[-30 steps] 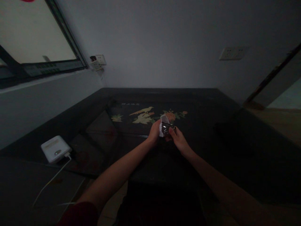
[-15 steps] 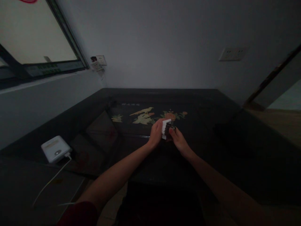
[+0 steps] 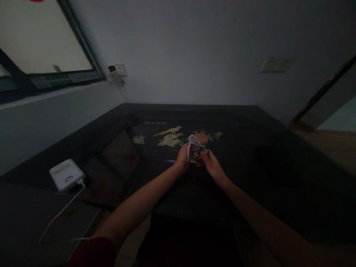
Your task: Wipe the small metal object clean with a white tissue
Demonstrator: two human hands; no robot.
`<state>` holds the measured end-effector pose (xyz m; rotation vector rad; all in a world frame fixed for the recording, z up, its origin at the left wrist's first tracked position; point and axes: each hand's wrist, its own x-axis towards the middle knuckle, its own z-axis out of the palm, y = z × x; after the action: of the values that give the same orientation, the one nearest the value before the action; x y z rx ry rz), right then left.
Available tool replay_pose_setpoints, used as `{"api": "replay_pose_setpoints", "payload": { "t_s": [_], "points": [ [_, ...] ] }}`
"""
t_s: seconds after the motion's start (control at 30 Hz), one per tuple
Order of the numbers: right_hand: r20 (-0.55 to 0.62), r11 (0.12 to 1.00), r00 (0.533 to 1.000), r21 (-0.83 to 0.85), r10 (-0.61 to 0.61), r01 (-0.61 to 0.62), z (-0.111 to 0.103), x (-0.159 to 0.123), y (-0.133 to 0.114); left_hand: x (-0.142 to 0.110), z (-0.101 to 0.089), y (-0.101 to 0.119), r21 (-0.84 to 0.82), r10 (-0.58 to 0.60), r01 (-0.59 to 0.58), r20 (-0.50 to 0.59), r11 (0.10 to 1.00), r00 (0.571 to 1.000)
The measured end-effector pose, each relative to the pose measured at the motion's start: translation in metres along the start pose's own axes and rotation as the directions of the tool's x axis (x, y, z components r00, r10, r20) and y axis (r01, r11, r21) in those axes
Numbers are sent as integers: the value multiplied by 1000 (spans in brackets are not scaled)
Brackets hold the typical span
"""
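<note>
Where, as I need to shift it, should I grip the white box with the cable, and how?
Probably grip the white box by its left and right edges, from above: it lies flat on the dark table, and the cable plugs into its near edge.

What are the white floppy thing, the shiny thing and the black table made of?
White floppy thing: probably soft paper or thin cloth, matt, since it folds. Shiny thing: maybe metal or glossy plastic; it has bright glints. Black table: smooth, glossy, perhaps lacquered wood or glass, as it shows pale reflections.
</note>
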<state>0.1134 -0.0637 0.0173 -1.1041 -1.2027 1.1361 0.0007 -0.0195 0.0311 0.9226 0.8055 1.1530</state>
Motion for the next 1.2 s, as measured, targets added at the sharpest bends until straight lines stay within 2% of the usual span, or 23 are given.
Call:
{"api": "replay_pose_setpoints", "payload": {
  "t_s": [0.1, 0.17, 0.27, 0.4, 0.53, 0.63, 0.73, 0.87, 1.03, 1.2],
  "points": [
    [8, 999, 999, 35, -41, 40, 1, -1, -3, -1, 2, 0, -246, -158, 194, 156, 950, 975],
    [0, 998, 999, 45, -51, 51, 1, 0, -2, -2, 2, 0, -327, -185, 253, 223, 911, 957],
    [-35, 999, 999, 29, -33, 34, -1, 3, 3, -3, 2, -2, -371, -198, 287, 261, 883, 945],
    [-47, 990, 999, -140, -23, 17, -8, 7, 8, -1, 3, -6, -429, -225, 282, 179, 858, 958],
    [-61, 927, 995, -371, -83, 55, -15, 10, 8, 0, 5, -5, -534, -248, 243, 65, 810, 967],
    [-117, 902, 985, -427, -124, 63, -18, 12, 6, 0, 6, -3, -554, -243, 218, 30, 803, 970],
    [-177, 948, 976, -312, -125, 65, -20, 14, 3, -2, 6, -4, -538, -223, 198, 20, 819, 975],
    [-188, 989, 980, -145, -62, 35, -22, 15, 1, -2, 5, -10, -464, -201, 178, 0, 868, 980],
    [-168, 1000, 986, -22, -6, 3, -19, 16, 6, -1, 1, -12, -365, -61, 5, -142, 931, 988],
    [-113, 993, 989, 78, 92, -84, -12, 13, 6, -2, 1, -10, -240, 69, -111, -177, 964, 982]
  ]
}}
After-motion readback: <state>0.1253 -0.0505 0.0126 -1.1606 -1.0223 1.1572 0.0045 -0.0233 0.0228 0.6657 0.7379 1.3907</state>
